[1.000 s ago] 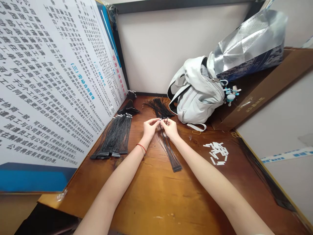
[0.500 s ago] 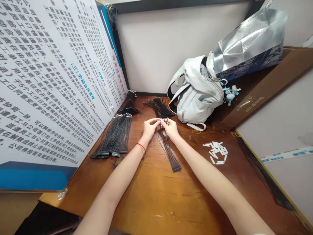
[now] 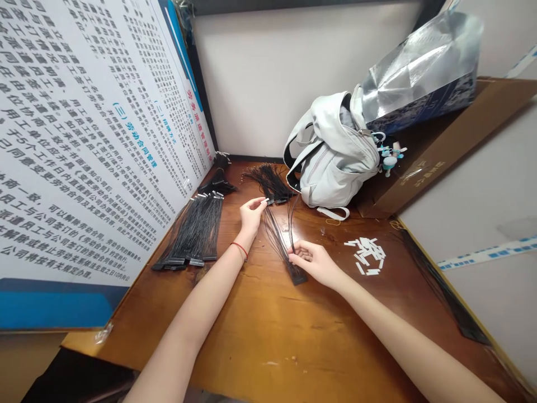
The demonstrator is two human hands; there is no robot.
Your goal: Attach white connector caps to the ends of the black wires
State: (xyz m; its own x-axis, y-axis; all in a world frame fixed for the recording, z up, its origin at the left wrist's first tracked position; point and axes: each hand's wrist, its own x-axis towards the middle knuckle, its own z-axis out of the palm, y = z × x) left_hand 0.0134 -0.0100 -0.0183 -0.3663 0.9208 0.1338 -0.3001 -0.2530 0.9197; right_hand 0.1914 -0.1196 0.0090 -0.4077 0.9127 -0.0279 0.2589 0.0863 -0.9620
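Pinching a small white connector strip [image 3: 265, 200] between finger and thumb, our left hand [image 3: 251, 215] sits mid-frame, just below a loose bunch of black wires [image 3: 268, 182]. Our right hand [image 3: 312, 260] curls half-closed around thin black wires [image 3: 279, 243], just beside their black connector block [image 3: 297, 277] at lower centre, on the wooden table [image 3: 268, 347]. Toward the left lie stacked wire harnesses [image 3: 193, 232]; toward the right, scattered white plastic strips [image 3: 364, 252]; at upper right, a pale grey backpack [image 3: 331, 157] leans against a foil-sided bag [image 3: 419, 73].
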